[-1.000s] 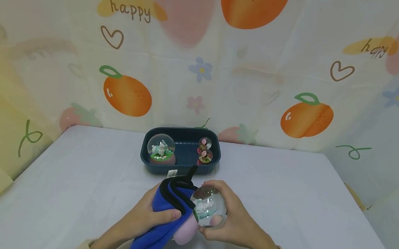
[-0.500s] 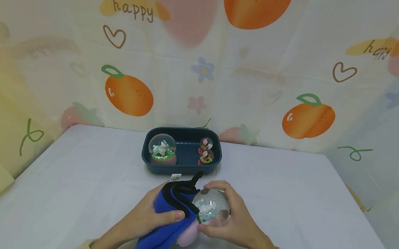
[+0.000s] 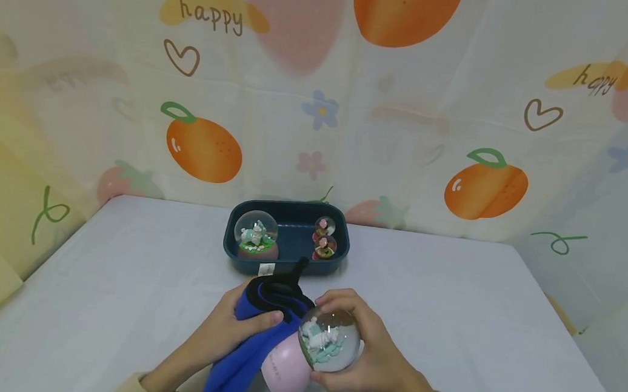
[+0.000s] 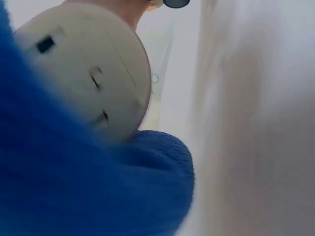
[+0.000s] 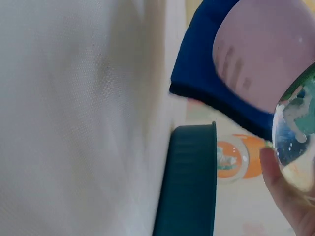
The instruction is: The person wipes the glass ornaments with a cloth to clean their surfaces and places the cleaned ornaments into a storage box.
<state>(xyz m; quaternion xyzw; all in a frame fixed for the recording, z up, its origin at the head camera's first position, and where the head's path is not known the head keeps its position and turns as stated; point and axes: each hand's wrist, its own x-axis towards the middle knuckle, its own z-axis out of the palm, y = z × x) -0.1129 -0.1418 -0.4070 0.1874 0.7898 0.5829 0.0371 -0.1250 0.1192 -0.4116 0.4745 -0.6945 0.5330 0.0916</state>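
In the head view my left hand [image 3: 222,329] grips a bunched blue cloth [image 3: 239,364] with black edging and a small white tag. My right hand [image 3: 376,355] holds a snow globe [image 3: 331,346] by its clear dome, tilted so its pink base [image 3: 286,373] points left and down, beside the cloth. Pale green and white figures show inside the dome. The left wrist view catches the globe's white round underside [image 4: 98,73], partly covered by cloth. From the right wrist, cloth lies behind the pink base, which carries blurred lettering.
A dark teal tray [image 3: 287,267] stands beyond the hands on the white-covered table [image 3: 448,315]. It contains a larger snow globe [image 3: 256,234] at left and two small globes [image 3: 325,246] at right. Behind hangs a fruit-printed curtain [image 3: 384,134].
The globe has turned and come slightly nearer, so more of its pink base and the figures show. My left hand and the cloth have shifted a little to the left, uncovering the base.
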